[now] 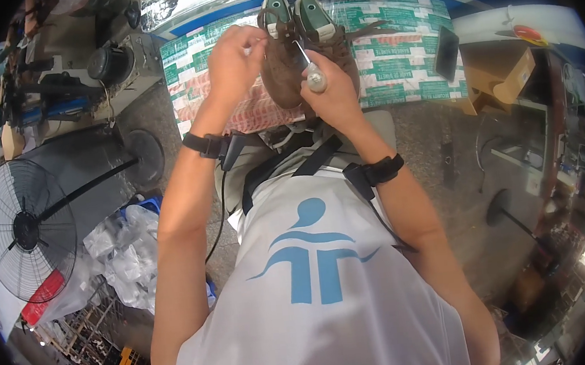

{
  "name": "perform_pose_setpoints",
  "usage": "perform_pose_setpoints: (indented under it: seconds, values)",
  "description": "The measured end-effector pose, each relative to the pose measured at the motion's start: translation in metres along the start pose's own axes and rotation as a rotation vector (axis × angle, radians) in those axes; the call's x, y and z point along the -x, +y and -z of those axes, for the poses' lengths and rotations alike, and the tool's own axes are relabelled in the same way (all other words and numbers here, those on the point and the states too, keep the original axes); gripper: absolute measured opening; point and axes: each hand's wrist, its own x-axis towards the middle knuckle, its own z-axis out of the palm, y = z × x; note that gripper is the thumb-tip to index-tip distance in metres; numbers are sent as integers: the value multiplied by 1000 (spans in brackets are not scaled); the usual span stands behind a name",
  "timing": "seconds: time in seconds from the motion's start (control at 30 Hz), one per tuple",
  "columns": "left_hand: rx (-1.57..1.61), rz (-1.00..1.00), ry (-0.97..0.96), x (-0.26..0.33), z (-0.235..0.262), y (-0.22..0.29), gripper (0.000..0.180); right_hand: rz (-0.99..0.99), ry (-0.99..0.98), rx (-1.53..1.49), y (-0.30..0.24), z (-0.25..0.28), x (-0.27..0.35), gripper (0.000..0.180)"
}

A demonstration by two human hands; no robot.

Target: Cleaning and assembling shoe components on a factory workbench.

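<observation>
Two brown lace-up shoes (283, 78) lie side by side at the far middle, toes toward me, with green insoles showing in their openings. In my right hand (337, 94) is a hooked awl (316, 79). Its pale rounded handle sits in my closed fingers, and the thin metal shaft points away, over the inner side of the left shoe's laces. My left hand (233, 60) is at that shoe's left edge, fingertips pinched together. Whatever they pinch, if anything, is too small to make out. A loose brown lace (369, 29) trails right from the right shoe.
The shoes rest on a surface covered in green-and-white printed tape (401, 66). A dark phone (446, 53) lies at its right, beside an open cardboard box (501, 81). A fan (27, 229) and clear plastic bags (131, 258) are on my left.
</observation>
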Motion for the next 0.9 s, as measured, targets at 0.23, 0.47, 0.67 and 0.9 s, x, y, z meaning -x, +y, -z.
perform_pose_setpoints:
  seconds: [0.23, 0.47, 0.67, 0.9]
  values:
    - [-130, 71, -232, -1, -18, -4, 13, -79, 32, -123, 1, 24, 12, 61]
    - [-50, 132, -268, -8, -24, -7, 9, 29, -112, -40, -11, 11, 8, 61]
    - [-298, 211, 63, -4, -9, -55, 14, 12, -126, 15, -15, -15, -13, 63]
    - [-25, 13, -88, 9, -14, -14, 18, 494, -137, 800, 0, -11, -25, 84]
